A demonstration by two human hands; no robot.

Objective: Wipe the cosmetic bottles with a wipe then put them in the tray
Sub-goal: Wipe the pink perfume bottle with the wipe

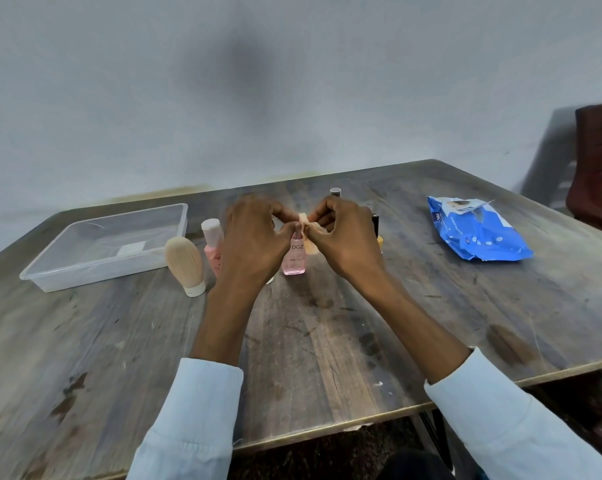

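Observation:
My left hand (254,237) and my right hand (344,237) meet above the middle of the table. Both pinch a small beige strip (304,220) between their fingertips. Just behind and below the hands a clear pink bottle (294,263) labelled DGZ stands upright, partly hidden by my fingers. Left of it stand a pink bottle with a white cap (212,242) and a beige bottle resting on its white cap (185,265). A dark-capped bottle (336,192) and a thin dark one (375,221) show behind my right hand. The clear plastic tray (67,271) sits at the left with no bottles in it.
A blue pack of wipes (479,230) lies at the right of the wooden table (310,341), its flap peeled up. A dark red chair (597,168) stands past the table's right corner. A grey wall rises behind the table.

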